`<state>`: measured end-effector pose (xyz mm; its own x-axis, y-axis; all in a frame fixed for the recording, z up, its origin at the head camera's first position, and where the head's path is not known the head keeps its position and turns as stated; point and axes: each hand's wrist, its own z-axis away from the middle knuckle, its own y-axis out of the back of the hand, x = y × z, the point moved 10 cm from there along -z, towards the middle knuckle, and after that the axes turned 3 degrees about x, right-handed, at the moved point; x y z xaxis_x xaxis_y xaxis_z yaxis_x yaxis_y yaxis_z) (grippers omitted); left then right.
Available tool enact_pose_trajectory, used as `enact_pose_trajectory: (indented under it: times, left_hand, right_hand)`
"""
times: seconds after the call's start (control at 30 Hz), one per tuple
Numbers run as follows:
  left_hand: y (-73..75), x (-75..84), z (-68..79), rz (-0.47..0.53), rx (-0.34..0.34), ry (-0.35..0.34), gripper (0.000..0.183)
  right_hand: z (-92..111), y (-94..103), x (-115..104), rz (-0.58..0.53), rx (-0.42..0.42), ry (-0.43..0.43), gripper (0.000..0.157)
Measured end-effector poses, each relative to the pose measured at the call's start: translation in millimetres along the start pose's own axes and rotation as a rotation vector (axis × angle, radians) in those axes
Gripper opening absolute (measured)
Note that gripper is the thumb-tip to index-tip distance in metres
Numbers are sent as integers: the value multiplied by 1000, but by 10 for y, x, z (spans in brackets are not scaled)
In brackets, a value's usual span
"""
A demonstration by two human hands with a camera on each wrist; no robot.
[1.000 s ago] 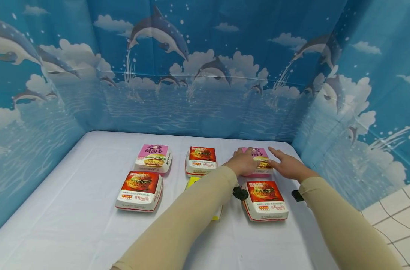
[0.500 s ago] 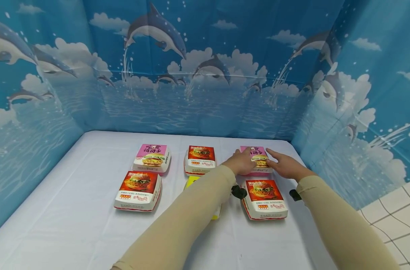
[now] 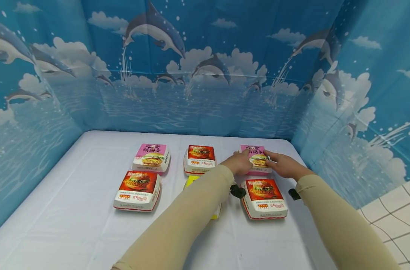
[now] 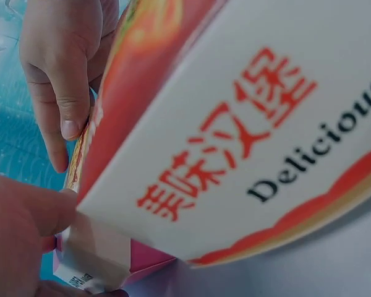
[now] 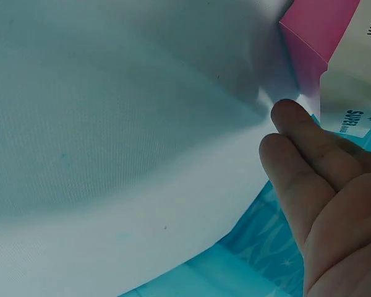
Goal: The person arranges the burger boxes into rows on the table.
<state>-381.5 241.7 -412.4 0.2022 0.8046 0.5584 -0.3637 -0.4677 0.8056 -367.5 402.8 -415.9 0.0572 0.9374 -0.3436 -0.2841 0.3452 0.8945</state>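
Note:
At the back right of the table, a pink and white burger box (image 3: 258, 160) lies between my two hands. My left hand (image 3: 238, 163) reaches along its left side, with fingertips at its edge. From the right, my right hand (image 3: 286, 165) brings its thumb and forefinger to the opposite edge. In the left wrist view, left fingers (image 4: 18, 213) touch the pale side panel of the burger box (image 4: 99, 250), and the right hand (image 4: 65, 55) shows beyond. Straight right fingers (image 5: 300, 170) lie beside the box's pink corner (image 5: 309, 46) in the right wrist view.
A red-topped burger box (image 3: 264, 198) sits just in front of the hands. Another red box (image 3: 200, 159) stands left of them. A yellow box (image 3: 192, 180) is mostly behind the left sleeve. Farther left are a pink box (image 3: 151, 158) and a red box (image 3: 138, 190). A dolphin-print curtain (image 3: 205, 101) encloses the table.
Both hands have drawn in a little closer around the back-right pink burger box, the right thumb and forefinger moving left. The view has shifted slightly; the other boxes keep their places.

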Motion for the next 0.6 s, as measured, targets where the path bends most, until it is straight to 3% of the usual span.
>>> enact_pose_trajectory:
  times: [0.3, 0.6]
  left_hand:
    - [13, -3, 0, 13, 4, -29, 70]
    - [15, -52, -11, 63, 12, -6, 71]
  right_hand:
    - [-33, -28, 12, -59, -20, 3, 70]
    - [-34, -49, -34, -125, -20, 11, 71]
